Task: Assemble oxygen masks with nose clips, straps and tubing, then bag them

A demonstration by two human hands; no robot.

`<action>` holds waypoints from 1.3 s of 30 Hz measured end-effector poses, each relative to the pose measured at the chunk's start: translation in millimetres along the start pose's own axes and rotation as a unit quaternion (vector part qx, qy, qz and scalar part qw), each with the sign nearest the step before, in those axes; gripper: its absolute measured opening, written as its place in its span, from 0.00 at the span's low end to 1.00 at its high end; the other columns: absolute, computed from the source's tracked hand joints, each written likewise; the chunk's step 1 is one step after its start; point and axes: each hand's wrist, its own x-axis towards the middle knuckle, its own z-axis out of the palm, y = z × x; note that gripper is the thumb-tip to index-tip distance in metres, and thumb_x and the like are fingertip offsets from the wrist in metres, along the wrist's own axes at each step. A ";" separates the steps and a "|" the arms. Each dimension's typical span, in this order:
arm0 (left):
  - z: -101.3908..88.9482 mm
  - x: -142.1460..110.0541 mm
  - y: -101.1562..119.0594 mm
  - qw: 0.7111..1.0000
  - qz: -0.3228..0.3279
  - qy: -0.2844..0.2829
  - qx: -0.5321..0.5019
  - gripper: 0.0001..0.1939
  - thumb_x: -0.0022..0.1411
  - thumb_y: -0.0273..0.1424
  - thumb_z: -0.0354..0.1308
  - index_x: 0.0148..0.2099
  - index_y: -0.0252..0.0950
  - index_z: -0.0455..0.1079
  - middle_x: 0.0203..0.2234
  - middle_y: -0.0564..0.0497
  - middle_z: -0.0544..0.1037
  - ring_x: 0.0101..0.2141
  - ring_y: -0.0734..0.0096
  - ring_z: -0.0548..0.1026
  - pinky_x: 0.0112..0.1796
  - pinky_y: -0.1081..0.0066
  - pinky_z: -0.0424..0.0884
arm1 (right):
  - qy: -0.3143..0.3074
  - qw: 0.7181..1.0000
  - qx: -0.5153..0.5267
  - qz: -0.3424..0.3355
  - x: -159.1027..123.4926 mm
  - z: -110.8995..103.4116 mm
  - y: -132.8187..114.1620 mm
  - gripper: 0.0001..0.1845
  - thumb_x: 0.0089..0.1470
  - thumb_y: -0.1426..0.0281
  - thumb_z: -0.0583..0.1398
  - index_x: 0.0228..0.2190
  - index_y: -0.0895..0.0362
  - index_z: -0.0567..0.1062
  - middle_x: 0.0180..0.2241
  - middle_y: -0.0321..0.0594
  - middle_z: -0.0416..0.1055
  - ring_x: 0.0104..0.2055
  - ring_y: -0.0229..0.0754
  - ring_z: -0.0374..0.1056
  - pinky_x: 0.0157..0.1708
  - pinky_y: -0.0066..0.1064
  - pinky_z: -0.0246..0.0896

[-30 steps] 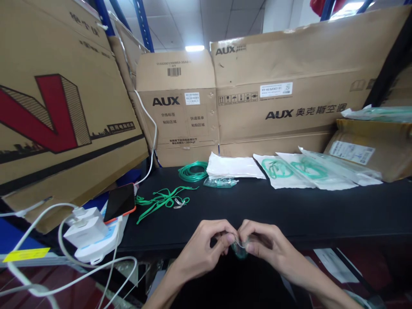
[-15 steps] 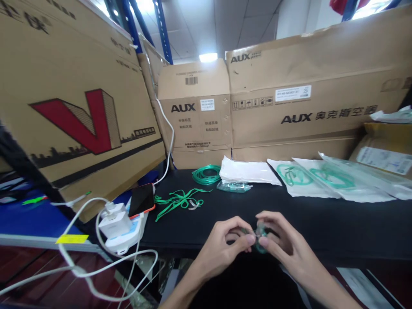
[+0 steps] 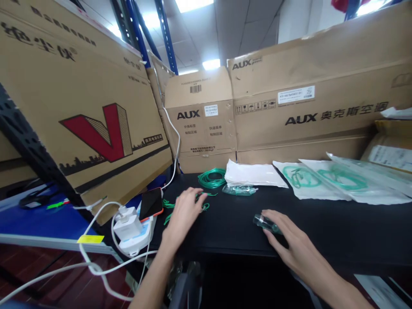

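My left hand (image 3: 184, 214) is over the bundle of thin green straps (image 3: 168, 205) on the black table, its fingers closed on a green strap. The hand hides much of the bundle. In my right hand (image 3: 288, 231), a small clear plastic piece (image 3: 265, 223) with a green tint and a rounded, tube-like end is gripped between thumb and fingers, low over the tabletop. Its far part is hidden by the fingers. Beyond the left hand lies a coil of green tubing (image 3: 211, 178). A clear bag with a greenish item (image 3: 240, 190) rests near it.
White pouches (image 3: 254, 174) and clear-fronted packs with green tubing (image 3: 301, 182) line the back of the table. Cardboard panels (image 3: 206, 128) stand behind. On the left are a phone (image 3: 151, 204), a power strip with white chargers (image 3: 133, 236) and loose white cables (image 3: 103, 274).
My hands have moved apart. The left one went left and forward to the green straps; the right one keeps the plastic piece, now lower over the table. The view has shifted slightly left.
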 end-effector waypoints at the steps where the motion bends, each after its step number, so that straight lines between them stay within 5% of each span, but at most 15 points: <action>1: -3.9 12.2 -7.5 0.999 -0.017 -0.001 0.031 0.14 0.72 0.35 0.60 0.56 0.34 0.72 0.53 0.43 0.76 0.51 0.55 0.76 0.52 0.49 0.73 | 0.000 1.000 0.000 -0.001 -0.4 1.4 0.5 0.18 0.68 0.67 0.56 0.58 0.48 0.68 0.56 0.47 0.74 0.58 0.54 0.73 0.57 0.48 0.72; 5: -14.4 47.3 -22.0 0.993 -0.053 -0.010 0.101 0.16 0.71 0.34 0.62 0.58 0.36 0.71 0.53 0.44 0.76 0.48 0.58 0.78 0.46 0.56 0.78 | 0.008 1.000 -0.002 -0.001 0.5 3.1 -0.8 0.18 0.68 0.68 0.56 0.57 0.49 0.69 0.55 0.48 0.75 0.57 0.54 0.74 0.56 0.49 0.73; 9: -33.3 64.0 -6.7 0.992 -0.023 0.059 0.113 0.15 0.72 0.34 0.62 0.57 0.36 0.72 0.52 0.44 0.76 0.47 0.58 0.78 0.46 0.56 0.78 | 0.012 1.000 -0.004 -0.001 2.1 2.0 -1.9 0.17 0.67 0.68 0.56 0.56 0.49 0.70 0.54 0.47 0.76 0.55 0.53 0.75 0.55 0.48 0.75; 14: -66.0 89.9 51.7 0.973 0.109 0.201 0.044 0.10 0.72 0.32 0.60 0.51 0.33 0.75 0.48 0.45 0.80 0.46 0.60 0.80 0.50 0.54 0.76 | 0.027 1.000 -0.009 0.000 3.0 2.4 -2.7 0.16 0.67 0.69 0.56 0.55 0.50 0.72 0.53 0.49 0.76 0.55 0.54 0.76 0.53 0.48 0.76; 17: -80.3 102.2 96.7 0.944 0.209 0.253 -0.026 0.09 0.74 0.29 0.56 0.51 0.33 0.75 0.45 0.45 0.83 0.44 0.64 0.81 0.51 0.63 0.75 | 0.033 0.999 -0.014 -0.004 3.5 3.8 -2.4 0.16 0.66 0.68 0.57 0.54 0.51 0.73 0.53 0.49 0.77 0.54 0.55 0.76 0.52 0.47 0.77; 20: -84.1 99.1 133.3 0.916 0.298 0.259 -0.079 0.10 0.75 0.29 0.53 0.53 0.34 0.73 0.48 0.45 0.82 0.47 0.66 0.81 0.51 0.66 0.75 | 0.038 0.999 -0.022 -0.008 3.7 4.7 2.2 0.16 0.66 0.69 0.56 0.53 0.51 0.74 0.53 0.49 0.77 0.55 0.55 0.76 0.53 0.46 0.77; 23: -66.6 73.2 146.1 0.906 0.364 0.196 -0.090 0.10 0.74 0.28 0.54 0.54 0.36 0.74 0.49 0.46 0.82 0.47 0.66 0.80 0.51 0.65 0.75 | 0.045 0.998 -0.039 -0.001 4.1 1.3 14.4 0.15 0.66 0.68 0.56 0.52 0.52 0.74 0.54 0.50 0.76 0.55 0.55 0.76 0.53 0.46 0.76; 26: -25.6 28.5 127.4 0.911 0.401 0.078 -0.064 0.09 0.72 0.26 0.58 0.50 0.38 0.76 0.45 0.48 0.83 0.45 0.64 0.80 0.50 0.63 0.74 | 0.058 0.996 -0.065 0.021 4.7 -8.2 31.1 0.14 0.66 0.68 0.56 0.51 0.53 0.74 0.53 0.52 0.76 0.53 0.56 0.76 0.52 0.49 0.76; 31: 37.9 -33.7 59.8 0.928 0.366 -0.064 -0.016 0.09 0.72 0.26 0.58 0.46 0.41 0.79 0.40 0.50 0.84 0.40 0.61 0.80 0.45 0.62 0.75 | 0.057 0.992 -0.106 0.047 3.6 -23.1 47.0 0.16 0.66 0.69 0.55 0.52 0.54 0.75 0.57 0.52 0.74 0.57 0.56 0.74 0.56 0.52 0.73; 35: 43.4 -45.5 27.8 0.945 0.311 -0.098 -0.010 0.11 0.74 0.29 0.55 0.48 0.44 0.79 0.44 0.51 0.83 0.45 0.60 0.79 0.51 0.60 0.72 | 0.041 0.989 -0.135 0.048 3.7 -25.1 44.4 0.17 0.68 0.68 0.54 0.54 0.55 0.75 0.61 0.53 0.70 0.62 0.59 0.70 0.59 0.55 0.70; 39: 30.4 -51.5 20.0 0.964 0.256 -0.066 -0.012 0.13 0.76 0.33 0.53 0.56 0.44 0.75 0.51 0.48 0.80 0.51 0.56 0.76 0.57 0.55 0.68 | 0.034 0.985 -0.167 0.025 6.2 -30.5 30.9 0.18 0.69 0.69 0.54 0.57 0.57 0.73 0.63 0.56 0.66 0.67 0.64 0.61 0.59 0.60 0.67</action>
